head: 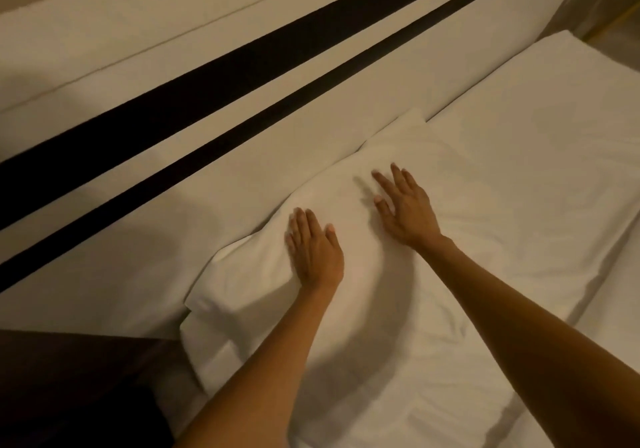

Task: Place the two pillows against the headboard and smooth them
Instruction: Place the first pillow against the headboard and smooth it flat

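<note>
Both hands lay flat and open on a white pillow, palms down with fingers extended, gripping nothing. The left hand pressed near the pillow's near-left end, and the right hand rested farther along it, fingers slightly spread; the two were apart, with a strip of bare pillowcase between them. The pillow's long axis ran diagonally from below and left of the left hand to a far corner above and right of the right hand, parallel to the headboard. Its far long edge lay against the headboard's base just beyond the fingertips, so no room was left on that side. The headboard was pale, crossed by two dark stripes that ran the same diagonal way. Left of the left forearm the pillow's short end reached the mattress edge, where the folded pillowcase flap overhung a dark surface. To the right of the right hand, open white sheet stretched clear toward the bed's far corner, lightly creased. Only this one pillow could be made out.
</note>
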`<act>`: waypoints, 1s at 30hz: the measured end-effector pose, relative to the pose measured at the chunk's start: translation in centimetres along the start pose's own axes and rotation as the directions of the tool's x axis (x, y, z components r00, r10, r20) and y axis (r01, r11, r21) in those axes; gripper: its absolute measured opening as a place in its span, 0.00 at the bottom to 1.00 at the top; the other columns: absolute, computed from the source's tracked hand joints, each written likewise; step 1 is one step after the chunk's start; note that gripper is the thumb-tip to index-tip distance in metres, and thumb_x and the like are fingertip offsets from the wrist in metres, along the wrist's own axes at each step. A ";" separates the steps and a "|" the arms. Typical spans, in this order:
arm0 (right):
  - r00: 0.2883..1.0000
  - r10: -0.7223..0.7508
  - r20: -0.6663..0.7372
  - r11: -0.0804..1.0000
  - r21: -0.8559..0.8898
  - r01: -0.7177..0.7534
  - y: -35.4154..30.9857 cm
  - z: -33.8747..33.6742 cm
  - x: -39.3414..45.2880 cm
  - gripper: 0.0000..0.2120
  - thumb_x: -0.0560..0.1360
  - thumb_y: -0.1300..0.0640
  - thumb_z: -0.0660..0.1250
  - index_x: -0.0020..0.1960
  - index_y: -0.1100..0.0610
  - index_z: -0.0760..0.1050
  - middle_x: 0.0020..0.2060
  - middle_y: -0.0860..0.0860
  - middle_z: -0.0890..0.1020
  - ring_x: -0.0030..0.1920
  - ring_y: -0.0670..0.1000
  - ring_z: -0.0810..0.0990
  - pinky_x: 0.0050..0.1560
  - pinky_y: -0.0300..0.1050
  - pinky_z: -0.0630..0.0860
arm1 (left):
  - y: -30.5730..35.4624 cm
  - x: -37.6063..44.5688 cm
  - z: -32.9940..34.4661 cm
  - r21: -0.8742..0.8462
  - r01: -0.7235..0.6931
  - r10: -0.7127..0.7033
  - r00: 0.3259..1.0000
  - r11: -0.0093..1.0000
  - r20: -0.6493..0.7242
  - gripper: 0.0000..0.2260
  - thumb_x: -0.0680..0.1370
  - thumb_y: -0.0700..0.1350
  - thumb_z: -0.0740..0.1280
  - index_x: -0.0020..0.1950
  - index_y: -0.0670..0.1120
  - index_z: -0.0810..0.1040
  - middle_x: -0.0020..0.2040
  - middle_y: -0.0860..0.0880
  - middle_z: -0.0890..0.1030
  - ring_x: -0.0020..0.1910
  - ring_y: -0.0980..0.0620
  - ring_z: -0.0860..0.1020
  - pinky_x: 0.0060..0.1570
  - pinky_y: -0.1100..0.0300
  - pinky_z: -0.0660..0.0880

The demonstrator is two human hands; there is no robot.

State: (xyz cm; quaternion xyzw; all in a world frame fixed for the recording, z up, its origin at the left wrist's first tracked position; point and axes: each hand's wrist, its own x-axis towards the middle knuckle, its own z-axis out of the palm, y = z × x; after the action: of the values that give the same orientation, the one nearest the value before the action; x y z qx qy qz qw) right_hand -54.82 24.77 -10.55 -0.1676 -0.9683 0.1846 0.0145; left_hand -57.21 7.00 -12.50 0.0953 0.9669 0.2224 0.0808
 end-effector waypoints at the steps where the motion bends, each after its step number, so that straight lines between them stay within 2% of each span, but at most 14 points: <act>1: 0.999 -0.037 0.031 0.999 -0.013 0.038 -0.8 0.8 0.7 0.27 0.80 0.41 0.45 0.78 0.45 0.53 0.79 0.53 0.51 0.79 0.56 0.49 0.77 0.56 0.51 | -0.5 0.1 0.3 0.025 0.001 0.000 1.000 1.000 -0.005 0.30 0.82 0.56 0.40 0.79 0.41 0.52 0.80 0.44 0.51 0.79 0.48 0.48 0.76 0.52 0.43; 3: 0.989 -0.107 0.103 0.993 -0.046 0.112 -2.0 2.7 1.6 0.26 0.81 0.42 0.44 0.78 0.44 0.51 0.80 0.52 0.49 0.79 0.54 0.46 0.77 0.55 0.47 | -1.4 0.1 0.8 0.050 -0.003 0.003 1.000 0.999 0.001 0.38 0.75 0.61 0.31 0.79 0.42 0.50 0.80 0.45 0.51 0.79 0.48 0.47 0.76 0.52 0.41; 4: 0.983 -0.125 0.135 0.989 -0.062 0.134 -2.3 3.6 1.9 0.25 0.82 0.42 0.43 0.78 0.43 0.51 0.80 0.51 0.48 0.79 0.53 0.45 0.77 0.54 0.44 | -1.9 0.2 1.0 0.063 0.004 -0.005 1.000 0.998 0.012 0.40 0.73 0.63 0.30 0.79 0.42 0.49 0.80 0.45 0.50 0.79 0.48 0.47 0.76 0.52 0.40; 7: 0.977 -0.093 0.192 0.984 -0.132 0.119 -1.7 5.3 2.8 0.25 0.82 0.41 0.41 0.78 0.41 0.49 0.80 0.49 0.46 0.79 0.51 0.43 0.77 0.53 0.40 | -3.8 1.1 1.5 0.151 0.064 -0.072 0.996 0.986 0.044 0.35 0.79 0.63 0.37 0.79 0.43 0.46 0.80 0.45 0.48 0.79 0.48 0.45 0.76 0.50 0.39; 10: 0.983 -0.011 0.181 0.979 -0.197 0.047 0.7 5.1 4.4 0.26 0.81 0.40 0.39 0.78 0.40 0.48 0.80 0.49 0.46 0.79 0.51 0.43 0.77 0.53 0.40 | -6.5 1.1 1.1 0.179 0.162 -0.173 0.984 0.970 0.048 0.33 0.81 0.62 0.42 0.80 0.43 0.45 0.80 0.46 0.47 0.79 0.47 0.45 0.76 0.48 0.40; 15: 0.982 0.095 0.164 0.957 -0.287 -0.045 5.4 2.8 5.5 0.27 0.80 0.39 0.39 0.79 0.41 0.46 0.80 0.49 0.46 0.79 0.51 0.44 0.77 0.55 0.41 | -9.9 0.2 0.1 0.165 0.241 -0.251 0.967 0.956 0.038 0.32 0.80 0.62 0.43 0.80 0.45 0.48 0.80 0.49 0.52 0.79 0.48 0.48 0.76 0.48 0.40; 20: 0.942 0.315 0.116 0.916 -0.296 -0.270 10.5 -1.0 4.6 0.30 0.80 0.37 0.42 0.79 0.45 0.46 0.80 0.52 0.48 0.79 0.55 0.47 0.76 0.60 0.45 | -11.6 -1.2 -1.9 0.157 0.369 -0.380 0.924 0.916 0.045 0.33 0.80 0.62 0.45 0.79 0.43 0.50 0.80 0.45 0.53 0.79 0.45 0.50 0.75 0.45 0.43; 22: 0.925 0.371 0.080 0.896 -0.293 -0.333 11.9 -2.9 3.8 0.31 0.80 0.38 0.42 0.79 0.48 0.46 0.80 0.54 0.49 0.79 0.57 0.47 0.76 0.62 0.47 | -11.7 -1.9 -2.9 0.177 0.411 -0.415 0.910 0.894 -0.013 0.31 0.81 0.59 0.47 0.78 0.40 0.55 0.79 0.41 0.57 0.78 0.42 0.54 0.75 0.42 0.47; 24: 0.941 0.337 0.043 0.911 -0.270 -0.313 11.5 -4.2 2.9 0.30 0.81 0.40 0.42 0.80 0.50 0.46 0.79 0.56 0.49 0.79 0.58 0.48 0.76 0.61 0.49 | -11.0 -2.8 -3.3 0.170 0.358 -0.343 0.933 0.918 -0.113 0.28 0.82 0.54 0.51 0.76 0.37 0.61 0.75 0.38 0.64 0.75 0.40 0.61 0.73 0.42 0.53; 26: 0.968 0.249 0.019 0.949 -0.206 -0.240 9.4 -4.4 1.7 0.30 0.81 0.40 0.43 0.79 0.50 0.49 0.79 0.57 0.51 0.79 0.59 0.50 0.76 0.60 0.51 | -9.1 -3.8 -2.9 0.134 0.246 -0.222 0.960 0.960 -0.173 0.27 0.81 0.53 0.50 0.74 0.36 0.65 0.73 0.38 0.68 0.73 0.40 0.66 0.72 0.43 0.57; 30: 0.998 -0.021 0.058 0.997 -0.070 0.025 3.2 -2.0 -2.2 0.29 0.79 0.41 0.43 0.79 0.47 0.51 0.79 0.56 0.52 0.79 0.57 0.51 0.76 0.57 0.52 | -3.6 -6.7 -0.2 0.071 0.095 -0.082 0.982 0.993 -0.170 0.30 0.80 0.55 0.46 0.73 0.36 0.66 0.73 0.40 0.69 0.74 0.42 0.67 0.72 0.45 0.60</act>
State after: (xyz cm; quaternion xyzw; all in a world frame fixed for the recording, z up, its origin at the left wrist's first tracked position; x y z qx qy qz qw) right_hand -51.57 27.51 -9.78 -0.1516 -0.9761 0.1549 -0.0172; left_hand -51.31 2.28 -13.18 0.0364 0.9816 0.1875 0.0055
